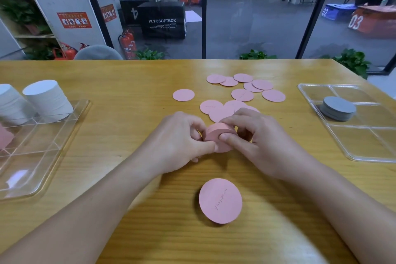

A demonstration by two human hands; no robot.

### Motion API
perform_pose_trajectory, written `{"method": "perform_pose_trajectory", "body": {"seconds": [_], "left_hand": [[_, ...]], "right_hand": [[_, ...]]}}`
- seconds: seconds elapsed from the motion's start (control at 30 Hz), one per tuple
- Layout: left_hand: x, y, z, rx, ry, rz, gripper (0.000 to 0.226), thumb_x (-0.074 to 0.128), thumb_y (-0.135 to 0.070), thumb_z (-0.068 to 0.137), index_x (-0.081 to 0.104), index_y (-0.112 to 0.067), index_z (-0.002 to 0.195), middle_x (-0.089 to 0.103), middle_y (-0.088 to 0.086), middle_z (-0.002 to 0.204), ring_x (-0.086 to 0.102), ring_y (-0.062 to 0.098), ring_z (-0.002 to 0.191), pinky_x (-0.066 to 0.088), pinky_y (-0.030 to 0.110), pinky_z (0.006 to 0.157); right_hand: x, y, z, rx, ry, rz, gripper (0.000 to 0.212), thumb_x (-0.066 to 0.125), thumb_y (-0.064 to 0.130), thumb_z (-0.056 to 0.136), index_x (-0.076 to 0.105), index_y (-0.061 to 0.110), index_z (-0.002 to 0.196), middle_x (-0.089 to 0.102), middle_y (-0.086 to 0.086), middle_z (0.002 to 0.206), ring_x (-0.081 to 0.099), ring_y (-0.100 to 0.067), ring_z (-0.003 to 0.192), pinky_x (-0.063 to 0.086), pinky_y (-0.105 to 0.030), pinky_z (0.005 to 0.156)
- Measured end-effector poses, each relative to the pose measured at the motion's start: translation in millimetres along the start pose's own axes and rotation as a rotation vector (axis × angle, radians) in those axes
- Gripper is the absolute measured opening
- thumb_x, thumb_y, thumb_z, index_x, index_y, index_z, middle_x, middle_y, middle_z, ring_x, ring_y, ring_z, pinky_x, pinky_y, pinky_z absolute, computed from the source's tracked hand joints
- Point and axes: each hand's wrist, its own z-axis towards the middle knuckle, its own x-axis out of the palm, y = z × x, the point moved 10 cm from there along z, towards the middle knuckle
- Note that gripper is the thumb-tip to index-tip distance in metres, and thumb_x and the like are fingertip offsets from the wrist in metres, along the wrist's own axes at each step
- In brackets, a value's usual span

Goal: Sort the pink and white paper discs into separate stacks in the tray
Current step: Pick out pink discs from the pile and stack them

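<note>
Nearest, at 6 o'clock, one lone pink disc (220,201) lies flat on the counter (128,83), faint script on its face; prob. next to be collected. Just past it, dead centre, both hands meet: left hand (177,141) and right hand (255,141) curl fingers & thumbs round a thick pink stack (218,136), clamped on it from either side, looks like squaring up the edges so it goes into a tray as one tidy pile. Beyond, approx. 12 to 1 o'clock, loose pink discs (242,94) lie scattered, some overlapping, not yet gathered. At 9 o'clock the clear tray (70,122) holds two tall white stacks (48,98); whites look done. At 3 o'clock a second tray (364,156) w/ a low grey stack (338,109).
</note>
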Motion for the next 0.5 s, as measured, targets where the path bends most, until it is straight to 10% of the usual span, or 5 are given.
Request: {"method": "perform_pose_trajectory", "body": {"seconds": [0.5], "left_hand": [[-15, -25, -69, 0.104, -0.023, -0.281, 0.023, 0.074, -0.036, 0.105, 0.081, -0.02, 0.091, 0.061, -0.003, 0.067, 0.053, 0.019, 0.064, 0.042, 0.036, 0.062]], "right_hand": [[0, 33, -64, 0.365, 0.024, 0.744, 0.014, 0.077, 0.022, 0.102, 0.086, 0.011, 0.103, 0.071, -0.013, 0.086, 0.055, -0.021, 0.07, 0.049, -0.033, 0.063]]}}
